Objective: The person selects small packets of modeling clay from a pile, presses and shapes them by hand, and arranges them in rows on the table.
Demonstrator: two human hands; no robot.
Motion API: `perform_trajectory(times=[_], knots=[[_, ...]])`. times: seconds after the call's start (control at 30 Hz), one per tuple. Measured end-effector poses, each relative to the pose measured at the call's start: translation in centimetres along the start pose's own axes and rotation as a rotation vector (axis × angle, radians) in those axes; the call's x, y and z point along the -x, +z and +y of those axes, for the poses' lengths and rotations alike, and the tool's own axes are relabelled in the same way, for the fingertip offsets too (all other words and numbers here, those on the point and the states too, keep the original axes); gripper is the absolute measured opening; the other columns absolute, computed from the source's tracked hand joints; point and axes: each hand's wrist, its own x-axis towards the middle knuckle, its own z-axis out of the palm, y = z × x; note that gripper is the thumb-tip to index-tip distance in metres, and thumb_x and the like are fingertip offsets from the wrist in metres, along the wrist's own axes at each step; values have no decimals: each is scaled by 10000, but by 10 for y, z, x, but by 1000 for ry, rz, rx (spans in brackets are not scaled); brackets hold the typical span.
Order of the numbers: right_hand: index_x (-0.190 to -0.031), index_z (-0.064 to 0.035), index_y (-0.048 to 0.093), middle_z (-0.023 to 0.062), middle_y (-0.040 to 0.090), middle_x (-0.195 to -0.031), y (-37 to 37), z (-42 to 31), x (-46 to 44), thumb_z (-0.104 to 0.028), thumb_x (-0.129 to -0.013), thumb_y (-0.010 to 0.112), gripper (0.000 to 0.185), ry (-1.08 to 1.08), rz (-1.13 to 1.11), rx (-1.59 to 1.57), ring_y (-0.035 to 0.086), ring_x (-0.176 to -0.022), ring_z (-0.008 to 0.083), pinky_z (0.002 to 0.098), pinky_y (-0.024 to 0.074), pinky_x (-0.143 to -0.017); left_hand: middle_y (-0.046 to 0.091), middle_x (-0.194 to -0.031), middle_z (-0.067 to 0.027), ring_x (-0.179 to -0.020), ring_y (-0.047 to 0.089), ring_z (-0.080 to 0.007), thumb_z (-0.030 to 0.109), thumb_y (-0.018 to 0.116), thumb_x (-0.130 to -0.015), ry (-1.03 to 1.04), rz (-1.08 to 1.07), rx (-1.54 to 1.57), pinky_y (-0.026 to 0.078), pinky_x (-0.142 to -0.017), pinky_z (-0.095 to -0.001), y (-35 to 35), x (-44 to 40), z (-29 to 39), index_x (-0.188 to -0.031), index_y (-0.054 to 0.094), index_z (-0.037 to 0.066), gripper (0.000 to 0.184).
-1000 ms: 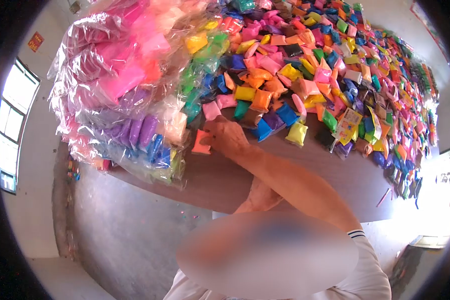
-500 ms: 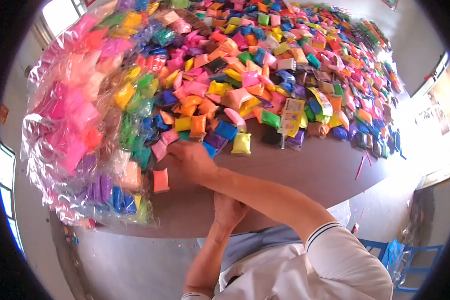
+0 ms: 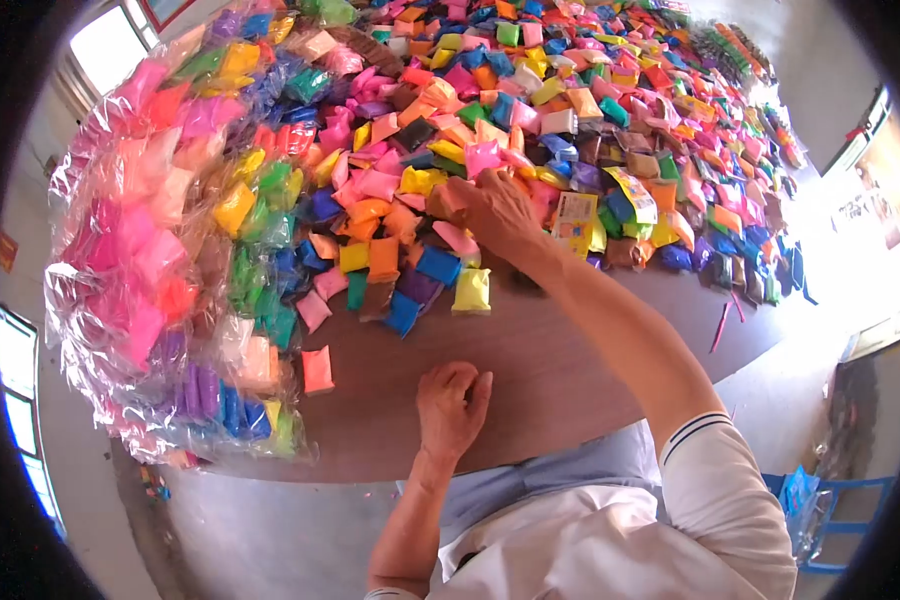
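Observation:
My right hand [image 3: 510, 215] reaches over the front of a heap of small coloured packets [image 3: 570, 122]. Its fingers bend down and close on a peach packet [image 3: 452, 198]; the fingertips are partly hidden. My left hand [image 3: 452, 408] rests low over the table near its front edge, fingers curled in; whether anything is inside cannot be seen. Close to the right hand are a pink packet [image 3: 456, 238], a blue packet [image 3: 438, 266] and a pale yellow packet [image 3: 472, 291]. A salmon packet [image 3: 317, 370] lies alone on the brown table [image 3: 550, 350], left of my left hand.
Large clear bags filled with packets [image 3: 140, 250] are piled along the left side. Printed cards [image 3: 576, 220] lie at the heap's front edge. Thin pink sticks [image 3: 720, 325] are at the right. A blue chair [image 3: 850, 525] stands on the floor at lower right.
My right hand has moved from the packets at the front left, up and right onto the heap. A brown packet now shows at the front edge near where it was. My left hand stays low, now uncovered.

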Motion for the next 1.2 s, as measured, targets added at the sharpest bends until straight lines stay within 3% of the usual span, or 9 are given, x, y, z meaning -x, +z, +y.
perform_trajectory(times=[0.13, 0.17, 0.27, 0.37, 0.43, 0.5, 0.77, 0.97, 1.2], knots=[[-1039, -103, 663, 167, 649, -892, -7, 39, -22, -260, -738, 753, 352, -181, -146, -87, 615, -830, 314, 407, 487, -742, 619, -773, -140, -722, 605, -337, 106, 671, -807, -9, 5, 18, 474, -644, -399, 2, 1, -4, -773, 619, 27, 101], [-1045, -56, 656, 140, 675, -880, -22, 32, -18, -260, -781, 743, 345, 77, -167, -171, 649, -814, 256, 377, 512, -707, 617, -776, -115, -725, 594, -325, 113, 678, -806, -17, 7, 18, 460, -655, -402, 3, 2, -4, -766, 607, 41, 108], [-1060, -14, 640, 70, 674, -891, -64, 36, -7, -252, -833, 718, 338, 374, -22, -350, 652, -800, 171, 322, 519, -689, 612, -776, -65, -725, 571, -302, 126, 687, -811, -34, 18, 36, 431, -674, -405, 5, 4, -6, -748, 585, 68, 133], [-1088, -9, 624, 56, 679, -956, -84, 12, 39, -248, -872, 677, 326, 553, 65, -1091, 644, -835, 111, 270, 529, -647, 616, -771, -72, -714, 569, -300, 137, 668, -836, -38, 25, 92, 436, -673, -396, 2, 0, -5, -751, 590, 60, 139], [-1106, 5, 598, 10, 660, -1004, -93, -11, 82, -214, -880, 690, 328, 440, -67, -1197, 636, -864, 91, 227, 516, -666, 625, -781, -78, -719, 576, -291, 157, 650, -866, -62, 28, 153, 441, -680, -383, 1, 2, -8, -770, 604, 51, 151], [-1074, -20, 608, -5, 650, -948, -77, -41, 125, -179, -858, 720, 291, 633, -101, -1345, 621, -857, 71, 203, 495, -667, 633, -796, -90, -731, 585, -277, 185, 630, -894, -187, 3, 269, 444, -683, -374, -1, 5, -8, -805, 616, 40, 171], [-1073, -24, 580, 2, 621, -890, -21, -104, 186, -134, -876, 680, 246, 832, -285, -1406, 600, -793, 75, 222, 515, -644, 628, -824, -111, -774, 588, -228, 285, 549, -963, -205, -30, 462, 448, -705, -328, -5, 4, -11, -946, 642, 5, 296], [-1015, -4, 625, 27, 645, -838, -46, -101, 168, -240, -916, 638, 256, 580, -626, -1057, 581, -746, 87, 274, 481, -629, 619, -877, -99, -812, 569, -179, 341, 507, -987, -263, 16, 502, 438, -716, -296, -7, 7, -4, -1021, 635, -6, 372], [-1024, -10, 634, 30, 643, -867, -38, -75, 167, -333, -927, 631, 337, 348, -501, -912, 556, -772, 92, 296, 474, -664, 621, -880, -102, -817, 567, -181, 358, 534, -974, -294, -2, 480, 437, -687, -288, -3, 10, -12, -1005, 640, -14, 388]])
